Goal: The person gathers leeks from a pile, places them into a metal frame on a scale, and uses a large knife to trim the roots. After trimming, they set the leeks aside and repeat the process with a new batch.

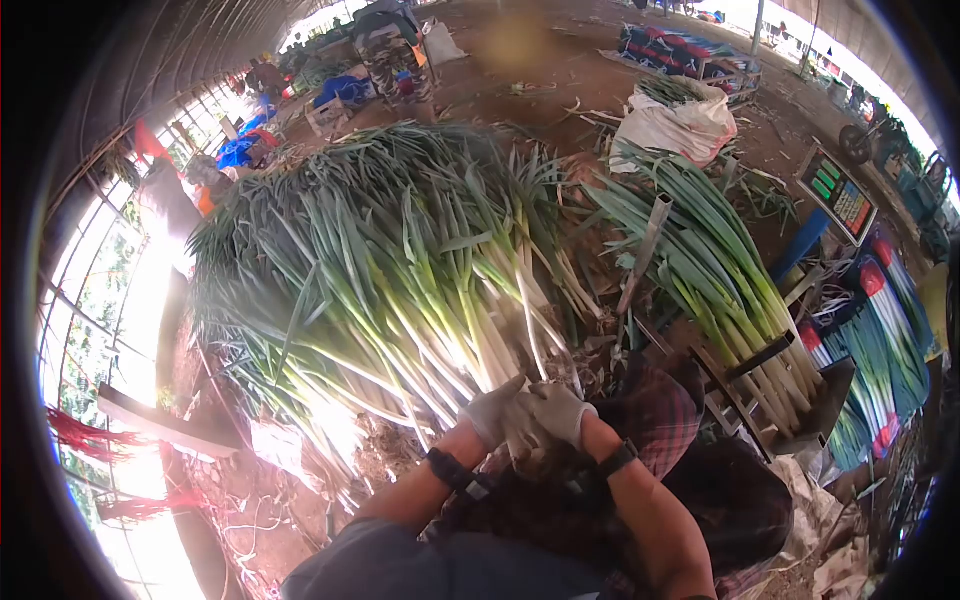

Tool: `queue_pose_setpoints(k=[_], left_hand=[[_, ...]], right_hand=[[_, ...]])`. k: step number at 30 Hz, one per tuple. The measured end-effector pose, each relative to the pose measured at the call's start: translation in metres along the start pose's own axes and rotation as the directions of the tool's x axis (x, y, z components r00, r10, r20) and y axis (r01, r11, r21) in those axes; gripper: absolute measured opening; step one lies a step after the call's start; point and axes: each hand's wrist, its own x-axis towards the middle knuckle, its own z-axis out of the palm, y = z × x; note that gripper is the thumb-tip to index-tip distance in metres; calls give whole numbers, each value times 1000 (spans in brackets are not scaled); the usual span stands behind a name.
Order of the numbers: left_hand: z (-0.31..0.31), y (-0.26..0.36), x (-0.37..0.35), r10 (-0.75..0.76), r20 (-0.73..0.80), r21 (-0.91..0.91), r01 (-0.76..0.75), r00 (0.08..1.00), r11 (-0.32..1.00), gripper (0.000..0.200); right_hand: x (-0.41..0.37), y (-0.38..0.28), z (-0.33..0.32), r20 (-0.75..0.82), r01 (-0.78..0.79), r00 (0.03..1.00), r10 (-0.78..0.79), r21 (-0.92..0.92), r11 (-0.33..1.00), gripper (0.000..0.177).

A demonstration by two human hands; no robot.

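A large heap of green onions [370, 250] lies in front of me, leaves pointing away and white stalks toward me. At the near edge of the heap, my left hand [492, 412], in a pale glove, is by the root ends of the stalks. My right hand [556, 412], also gloved, is right beside it, the two nearly touching. Fingers of both hands are bent downward around the root ends, but what they hold is too small to make out. To the right, a separate bundle of green onions [735, 270] rests in a metal frame [835, 400].
A scale display [838, 195] stands at the right, with taped onion bundles [885, 310] below it. A white sack [675, 130] lies behind the framed bundle. A person in camouflage trousers [390, 65] is at the back. Red ties [90, 437] hang at the left.
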Motion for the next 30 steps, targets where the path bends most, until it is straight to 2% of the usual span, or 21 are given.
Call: queue_pose_setpoints(k=[2, 3, 4, 5, 6, 7, 8, 10, 11, 12, 16, 17, 18, 21, 22, 23, 24, 25, 28, 29, 30], left_hand=[[-2, -3, -4, 49, -55, -31, -51, 997, 998, 29], [-1, -4, -12, 88, -16, -61, -89, 996, 994, 31], [1, -4, -18, 107, -45, -78, -111, 993, 991, 32], [2, -3, -25, 126, -73, -96, -133, 989, 986, 33], [3, -1, -28, 149, -100, -115, -160, 984, 980, 34], [-8, -4, -24, 298, -62, 201, -281, 953, 939, 37], [-28, -13, -17, 420, 11, 489, -371, 907, 789, 39], [-32, -16, -28, 453, 172, 887, -338, 875, 316, 41], [-36, -18, -26, 452, 214, 937, -313, 866, 156, 41], [-42, -20, -20, 447, 221, 955, -286, 867, 83, 42], [-88, -22, 29, 426, 138, 960, -226, 894, 164, 45], [-93, -21, 34, 424, 127, 965, -210, 897, 155, 46], [-67, -11, 5, 417, 66, 990, -112, 907, 86, 48], [1, 8, -68, 524, 182, 967, -247, 832, 57, 44], [6, 13, -70, 536, 174, 926, -322, 826, 196, 43], [9, 14, -72, 543, 161, 860, -387, 824, 332, 42], [8, 15, -72, 540, 166, 831, -412, 825, 375, 41], [7, 15, -72, 537, 170, 798, -435, 826, 416, 41], [-6, 22, -61, 510, 259, 860, -437, 820, 265, 39], [-6, 20, -59, 516, 259, 861, -437, 817, 261, 39], [-2, 18, -60, 488, 162, 701, -449, 857, 554, 37]], right_hand=[[-10, -9, 0, -15, -62, 998, 63, 82, 995, 38], [5, 26, 9, -83, 156, 982, -168, -130, 979, 36], [20, 63, 18, -147, 315, 909, -389, -368, 875, 34], [-1, 32, 15, -171, 147, 970, -175, -168, 975, 34], [-12, 9, 11, -149, -36, 988, 41, 34, 999, 34], [-12, 8, 14, -167, -64, 983, 77, 85, 994, 34], [-16, 12, 22, -180, -97, 976, 122, 142, 985, 35], [-26, 3, 35, -181, -161, 961, 210, 251, 954, 36], [-28, -4, 44, -172, -186, 954, 244, 298, 936, 37], [-32, -17, 48, -162, -208, 948, 276, 342, 916, 37], [-49, -66, 40, 24, -323, 944, 330, 292, 900, 38], [-52, -70, 35, 57, -368, 929, 365, 242, 898, 38], [-53, -71, 32, 89, -411, 912, 401, 193, 891, 37], [-54, -53, 35, -67, -23, 997, 36, 179, 983, 28], [-55, -51, 31, -56, 197, 977, -208, -154, 968, 25], [-57, -48, 24, 36, 389, 907, -420, -455, 801, 22], [-61, -45, 20, 190, 526, 800, -569, -678, 513, 20], [-61, -37, 19, 191, 526, 811, -554, -653, 545, 23], [-55, -25, 15, 187, 512, 840, -508, -582, 632, 35], [-57, -37, 17, 42, -63, 996, 76, -249, 967, 33], [-59, -46, 17, 34, -114, 992, 122, -174, 978, 33]])
